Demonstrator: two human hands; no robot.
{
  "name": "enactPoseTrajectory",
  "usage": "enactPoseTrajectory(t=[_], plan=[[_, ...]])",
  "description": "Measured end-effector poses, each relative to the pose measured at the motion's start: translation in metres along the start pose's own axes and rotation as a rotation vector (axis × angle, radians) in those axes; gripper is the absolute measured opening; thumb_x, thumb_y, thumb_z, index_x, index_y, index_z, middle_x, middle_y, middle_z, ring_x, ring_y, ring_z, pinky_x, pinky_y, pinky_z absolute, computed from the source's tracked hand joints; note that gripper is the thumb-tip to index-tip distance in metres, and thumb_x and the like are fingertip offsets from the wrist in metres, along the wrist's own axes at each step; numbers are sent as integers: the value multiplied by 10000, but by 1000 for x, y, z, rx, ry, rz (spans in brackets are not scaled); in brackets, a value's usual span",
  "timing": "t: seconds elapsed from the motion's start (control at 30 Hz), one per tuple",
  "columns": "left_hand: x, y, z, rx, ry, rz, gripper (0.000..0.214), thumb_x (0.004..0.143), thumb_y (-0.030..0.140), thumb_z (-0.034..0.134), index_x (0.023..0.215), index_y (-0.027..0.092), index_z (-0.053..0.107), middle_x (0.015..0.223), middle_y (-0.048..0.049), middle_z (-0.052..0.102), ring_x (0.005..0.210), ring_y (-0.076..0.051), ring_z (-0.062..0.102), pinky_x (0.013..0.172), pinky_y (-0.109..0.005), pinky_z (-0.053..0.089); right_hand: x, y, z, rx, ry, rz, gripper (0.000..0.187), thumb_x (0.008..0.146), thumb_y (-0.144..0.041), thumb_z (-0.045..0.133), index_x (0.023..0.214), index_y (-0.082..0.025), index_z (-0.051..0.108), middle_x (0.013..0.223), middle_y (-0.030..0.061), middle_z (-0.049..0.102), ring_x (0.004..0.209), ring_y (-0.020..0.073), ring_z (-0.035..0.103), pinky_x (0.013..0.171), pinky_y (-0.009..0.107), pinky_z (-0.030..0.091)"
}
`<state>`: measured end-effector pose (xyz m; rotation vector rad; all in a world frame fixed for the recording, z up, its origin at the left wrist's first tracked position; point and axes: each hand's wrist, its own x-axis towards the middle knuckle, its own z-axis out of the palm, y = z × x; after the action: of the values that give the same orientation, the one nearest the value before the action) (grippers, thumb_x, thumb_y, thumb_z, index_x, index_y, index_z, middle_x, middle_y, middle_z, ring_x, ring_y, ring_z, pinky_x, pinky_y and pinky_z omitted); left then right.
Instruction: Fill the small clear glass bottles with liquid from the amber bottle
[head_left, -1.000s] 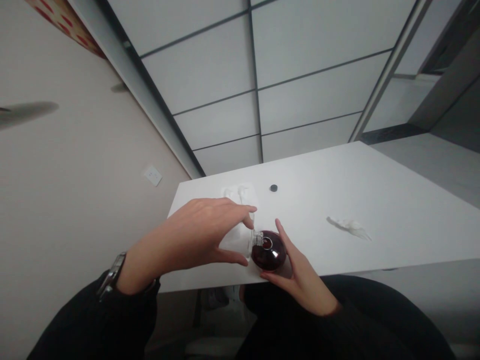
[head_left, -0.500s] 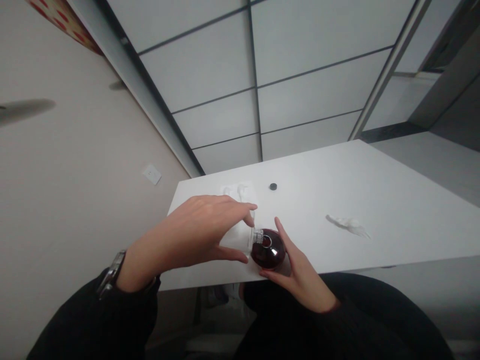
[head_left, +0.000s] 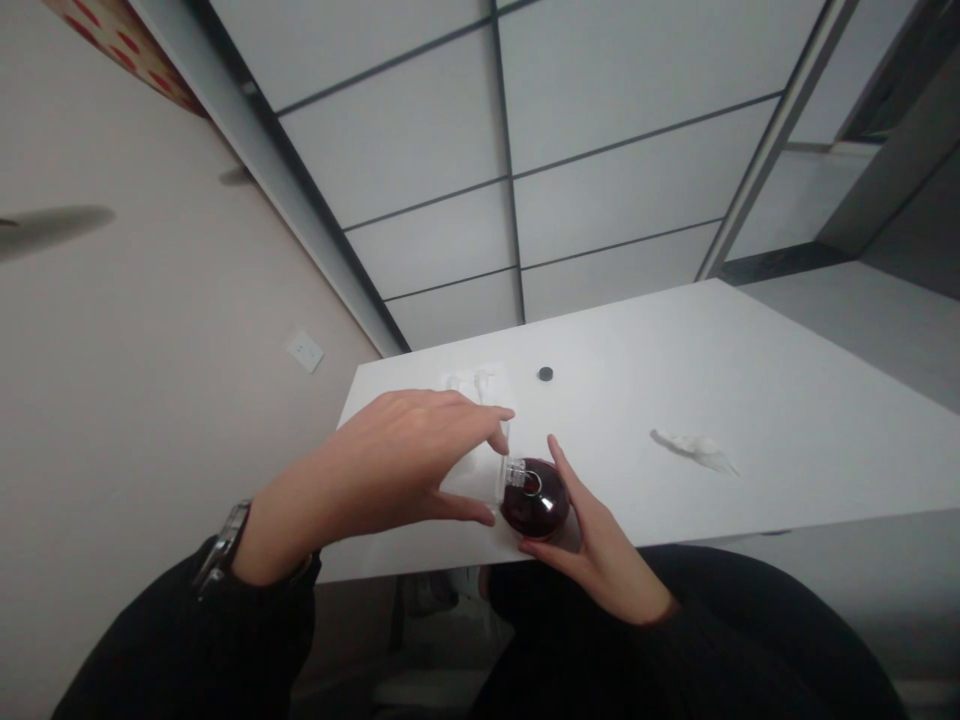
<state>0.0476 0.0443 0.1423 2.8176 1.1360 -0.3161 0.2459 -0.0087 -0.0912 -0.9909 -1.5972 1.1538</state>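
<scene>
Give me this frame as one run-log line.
right hand: cradles round dark-red glass bottle | left hand: around its neck | nearby: white tabletop, black disc, crumpled white tissue

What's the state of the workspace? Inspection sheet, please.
Surface: white table.
Job's things: round glass bottle of dark red liquid, lying tilted, neck pointing left.
Clutter: flat white tissue, crumpled white tissue, small black disc.
Grippers: right hand cups the bottle; left hand is at the neck, fingers spread, contact unclear.
Cables: nothing seen.
Surroundings: wall socket, white panelled surface.
</scene>
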Motion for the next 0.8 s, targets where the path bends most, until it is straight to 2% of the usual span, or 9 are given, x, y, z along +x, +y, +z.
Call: enactPoseTrajectory(t=[0.33,0.53,0.8], plan=[[-1,0,-1,31,44,54,613,813,448,905,1314,229,627,1288,-63,751,1152,-286,721,922,-386,545,0,1,-1,0,-21,22,1109,876,-330,794,1706,-329,59,1660,116,473,1526,335,461,1267,604,317],[-1,0,-2,41,57,72,527,815,443,904,1227,234,648,1291,-71,748,1134,-291,724,894,-387,549,0,1,0,13,-6,5,1121,869,-326,800,1708,-319,56,1638,120,502,1497,338,502,1256,592,347],[-2,0,-1,81,91,118,550,825,468,893,1247,223,639,1249,-76,761,1101,-290,731,833,-368,542,0,-1,-1,10,-13,21,1116,862,-313,800,1705,-337,69,1637,115,503,1503,338,493,1264,608,323]])
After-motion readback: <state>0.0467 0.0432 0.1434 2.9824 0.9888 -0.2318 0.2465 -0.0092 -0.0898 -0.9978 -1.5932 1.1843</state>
